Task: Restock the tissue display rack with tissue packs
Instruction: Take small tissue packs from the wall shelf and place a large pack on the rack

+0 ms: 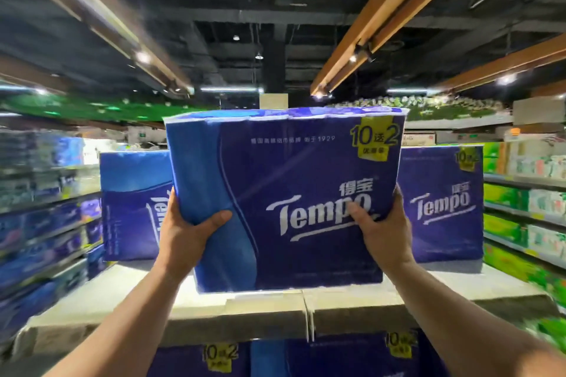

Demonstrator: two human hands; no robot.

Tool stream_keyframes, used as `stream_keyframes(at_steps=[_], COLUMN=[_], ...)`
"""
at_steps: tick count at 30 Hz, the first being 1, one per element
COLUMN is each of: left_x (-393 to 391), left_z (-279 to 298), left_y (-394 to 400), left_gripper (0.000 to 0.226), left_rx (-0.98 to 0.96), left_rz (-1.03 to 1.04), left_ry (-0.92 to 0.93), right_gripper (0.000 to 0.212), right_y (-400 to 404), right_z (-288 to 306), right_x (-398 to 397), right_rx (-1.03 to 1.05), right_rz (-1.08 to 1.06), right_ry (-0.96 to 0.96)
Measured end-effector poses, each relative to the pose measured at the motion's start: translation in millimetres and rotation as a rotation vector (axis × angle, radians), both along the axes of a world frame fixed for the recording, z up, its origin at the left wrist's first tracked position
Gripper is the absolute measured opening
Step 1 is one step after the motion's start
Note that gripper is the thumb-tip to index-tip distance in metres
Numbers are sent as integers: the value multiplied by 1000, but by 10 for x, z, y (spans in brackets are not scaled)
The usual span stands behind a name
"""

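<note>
I have both hands up on a big blue Tempo tissue pack (284, 202), held at about head height in the middle of my view, its printed face toward me and a yellow promotion sticker (374, 138) in its upper right corner. My left hand (186, 229) grips the lower left edge, thumb curled over the front and fingers wrapped out of sight behind; my right hand (382, 229) grips the lower right edge the same way, thumb pressed across the logo. The pack's bottom edge sits at or just over the pale top shelf of the rack (260, 312); I cannot tell whether it is touching. Behind it on that shelf stand two more of the same packs, one to the left (134, 205) turned side-on, and one to the right (441, 205) facing me. Under the shelf I see the tops of further blue packs (220, 358). Blurred blue stock fills the aisle shelves on my left (46, 223), green packs those on my right (526, 208).
</note>
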State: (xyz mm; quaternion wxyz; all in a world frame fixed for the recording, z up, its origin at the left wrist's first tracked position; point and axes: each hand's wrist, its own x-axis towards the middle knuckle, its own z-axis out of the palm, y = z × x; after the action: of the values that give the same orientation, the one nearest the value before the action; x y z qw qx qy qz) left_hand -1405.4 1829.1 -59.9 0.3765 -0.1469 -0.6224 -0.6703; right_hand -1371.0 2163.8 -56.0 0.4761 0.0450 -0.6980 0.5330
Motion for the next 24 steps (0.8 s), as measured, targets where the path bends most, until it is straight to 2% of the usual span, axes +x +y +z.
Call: stream_keyframes(at_steps=[4, 13, 15, 19, 24], left_x=[-347, -1085, -1235, -1503, -1694], left_z=[-194, -279, -291, -333, -370], left_y=[-104, 82, 121, 171, 212], left_gripper=[90, 81, 87, 94, 81], left_rx=[5, -70, -86, -99, -116], left_rz=[5, -41, -38, -27, 19], left_ry=[-67, -109, -105, -93, -79], right_gripper=[63, 75, 77, 62, 88], right_y=[-55, 102, 128, 152, 94], right_z=[-122, -369, -371, -392, -481], right_x=[-394, -1143, -1251, -1429, -1617], right_rx=[18, 4, 10, 1, 61], right_rz=[-9, 41, 38, -17, -128], right_ry=[-93, -235, -255, -255, -231])
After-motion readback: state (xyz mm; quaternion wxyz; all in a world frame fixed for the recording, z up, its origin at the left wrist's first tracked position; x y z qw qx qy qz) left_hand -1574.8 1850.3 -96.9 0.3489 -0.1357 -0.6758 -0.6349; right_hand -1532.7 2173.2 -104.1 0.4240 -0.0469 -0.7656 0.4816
